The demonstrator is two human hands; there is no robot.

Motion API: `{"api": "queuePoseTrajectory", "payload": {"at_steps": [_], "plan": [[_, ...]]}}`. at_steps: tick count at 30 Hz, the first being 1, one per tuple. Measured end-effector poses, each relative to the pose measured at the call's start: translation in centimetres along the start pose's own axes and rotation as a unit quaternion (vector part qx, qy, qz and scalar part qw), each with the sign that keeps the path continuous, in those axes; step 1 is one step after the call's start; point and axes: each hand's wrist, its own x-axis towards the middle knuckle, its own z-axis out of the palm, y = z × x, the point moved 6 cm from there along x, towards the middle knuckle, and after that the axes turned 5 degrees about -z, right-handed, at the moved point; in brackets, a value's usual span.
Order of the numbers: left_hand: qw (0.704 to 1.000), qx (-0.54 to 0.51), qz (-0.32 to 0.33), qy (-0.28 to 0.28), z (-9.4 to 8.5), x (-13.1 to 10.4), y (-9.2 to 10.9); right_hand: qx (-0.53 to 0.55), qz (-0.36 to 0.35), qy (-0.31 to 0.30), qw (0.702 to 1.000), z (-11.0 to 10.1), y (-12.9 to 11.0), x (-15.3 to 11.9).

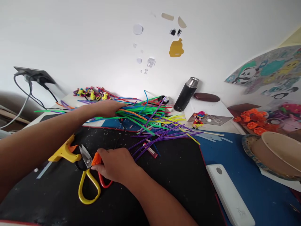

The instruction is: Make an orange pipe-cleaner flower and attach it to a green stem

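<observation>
Well, nearest lay the scissors [88, 160], blades pointing away, and just right of their pivot the right hand [115, 164] pinched an orange piece [96, 159] between thumb and fingers. Farther off, the left hand [109, 108], the closer one to the fuzzy sticks [150, 110], lay over their pile; I couldn't tell whether its fingers gripped any. The green ones stretched rightward from it, roughly crosswise, beyond the right hand.

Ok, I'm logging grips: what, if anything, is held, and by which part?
Right hand: orange piece, pinched at its palm-side end. Left hand, among pipe cleaners: can't tell.
</observation>
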Motion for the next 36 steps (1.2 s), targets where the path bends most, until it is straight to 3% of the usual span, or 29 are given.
{"api": "queuePoseTrajectory", "payload": {"at_steps": [7, 10, 30, 36], "plan": [[0.998, -0.017, -0.047, 0.025, -5.9, -0.2, -1.6, 0.02, 0.008, -0.01, 1.0, 0.1, 0.1, 0.1], [0.998, -0.036, -0.038, 0.021, -7.2, -0.5, -1.4, 0.024, 0.007, -0.017, 1.0, -0.1, 0.1, 0.1], [0.997, -0.058, -0.043, -0.019, -6.7, -1.6, -0.7, 0.017, 0.009, -0.018, 1.0, -0.2, 0.1, 0.0], [0.998, -0.044, -0.032, 0.009, -5.7, -2.3, -0.2, 0.012, 0.007, -0.02, 1.0, 0.1, 0.1, 0.1]]}}
